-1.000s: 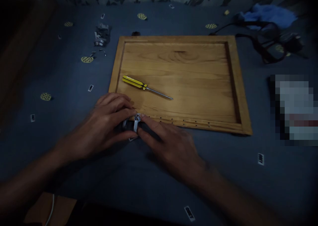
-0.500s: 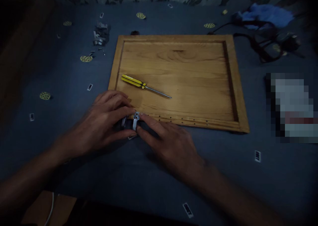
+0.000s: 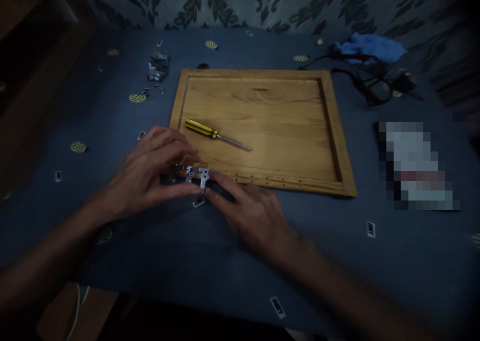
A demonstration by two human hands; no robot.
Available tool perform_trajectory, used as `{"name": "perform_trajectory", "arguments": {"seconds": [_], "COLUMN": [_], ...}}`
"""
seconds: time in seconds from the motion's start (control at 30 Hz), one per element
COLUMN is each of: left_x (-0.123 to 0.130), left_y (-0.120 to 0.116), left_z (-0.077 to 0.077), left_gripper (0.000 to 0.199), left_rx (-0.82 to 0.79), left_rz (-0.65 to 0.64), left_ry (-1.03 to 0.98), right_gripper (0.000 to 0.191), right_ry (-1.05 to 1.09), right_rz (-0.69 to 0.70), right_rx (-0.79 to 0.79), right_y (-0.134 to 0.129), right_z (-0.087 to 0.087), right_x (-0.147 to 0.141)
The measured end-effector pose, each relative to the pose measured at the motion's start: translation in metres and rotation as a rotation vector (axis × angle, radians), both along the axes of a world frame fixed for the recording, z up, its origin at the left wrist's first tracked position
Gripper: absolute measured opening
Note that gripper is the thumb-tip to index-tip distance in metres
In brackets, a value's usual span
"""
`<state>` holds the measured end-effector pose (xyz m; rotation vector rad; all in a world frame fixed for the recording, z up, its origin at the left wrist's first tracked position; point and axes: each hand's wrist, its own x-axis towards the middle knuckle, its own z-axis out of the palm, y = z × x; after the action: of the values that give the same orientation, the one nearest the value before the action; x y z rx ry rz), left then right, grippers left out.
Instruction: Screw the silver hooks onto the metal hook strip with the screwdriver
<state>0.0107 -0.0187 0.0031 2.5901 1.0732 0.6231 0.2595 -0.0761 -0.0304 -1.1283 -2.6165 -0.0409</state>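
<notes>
A silver metal hinge (image 3: 203, 177) lies at the near left edge of a framed wooden panel (image 3: 343, 146). Around its left end curl the fingers of my left hand (image 3: 146, 173), the thumb along the near side. Thumb and forefinger of my right hand (image 3: 253, 213) pinch the hinge's right end. Small dark holes run along the panel's near rail to the right of the hinge. On the panel, beyond my hands, rests a yellow and black screwdriver (image 3: 202, 127), its tip pointing right.
More metal hinges (image 3: 158, 67) and a few screws (image 3: 157, 87) lie at the back left. Black glasses (image 3: 369, 93) and a blue cloth (image 3: 369, 47) are at the back right. A blurred-out flat object (image 3: 416, 166) sits right of the panel.
The view has shifted, so the scene sits lower and further left at the right side. More of the hinge shows between my hands, its metal now spread out towards my left fingers.
</notes>
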Motion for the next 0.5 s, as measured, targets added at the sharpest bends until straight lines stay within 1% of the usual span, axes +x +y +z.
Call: {"name": "perform_trajectory", "arguments": {"seconds": [0.1, 0.3, 0.5], "left_x": [-0.001, 0.005, 0.006], "left_y": [-0.001, -0.005, -0.005], "left_z": [-0.001, -0.017, -0.018], "left_gripper": [0.05, 0.049, 0.045], "left_rx": [0.009, 0.048, 0.05], "left_rz": [-0.024, -0.083, -0.079], "left_ry": [0.016, 0.093, 0.072], "right_gripper": [0.044, 0.04, 0.04], "right_ry": [-0.014, -0.021, -0.024], "right_rz": [-0.002, 0.0, 0.013], "right_rx": [-0.015, -0.045, -0.06], "right_y": [0.0, 0.001, 0.002], "right_z": [0.001, 0.0, 0.0], "right_x": [0.0, -0.001, -0.001]}}
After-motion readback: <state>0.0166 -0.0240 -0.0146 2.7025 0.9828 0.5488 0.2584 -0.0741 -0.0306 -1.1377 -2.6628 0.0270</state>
